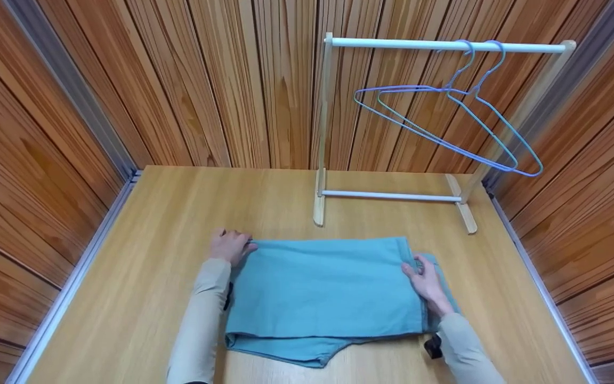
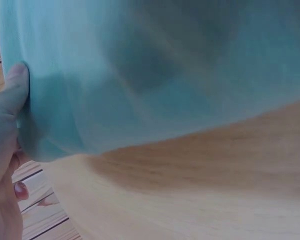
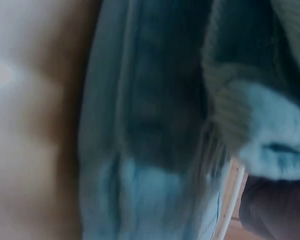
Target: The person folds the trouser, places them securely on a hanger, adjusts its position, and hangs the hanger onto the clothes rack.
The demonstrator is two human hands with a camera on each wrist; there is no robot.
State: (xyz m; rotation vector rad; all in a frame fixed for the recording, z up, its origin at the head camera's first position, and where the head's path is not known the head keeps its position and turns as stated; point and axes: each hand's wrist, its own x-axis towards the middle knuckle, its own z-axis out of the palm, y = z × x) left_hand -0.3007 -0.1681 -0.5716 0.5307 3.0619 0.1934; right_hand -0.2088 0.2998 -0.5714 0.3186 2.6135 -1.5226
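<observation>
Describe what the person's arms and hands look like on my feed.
The left hand and right hand are bare, with no gloves or rings visible. The left sleeve and right sleeve are long, plain pale beige-grey, with creases near the wrists. A small black object shows beside the right sleeve; its details are too small to make out.

My head view is bright. Shadow darkens the cloth (image 2: pixel 160 55) in my left wrist view; the right one is dim, blurred.

No readable text, no legible labels, no brands, numbers or signs
</observation>
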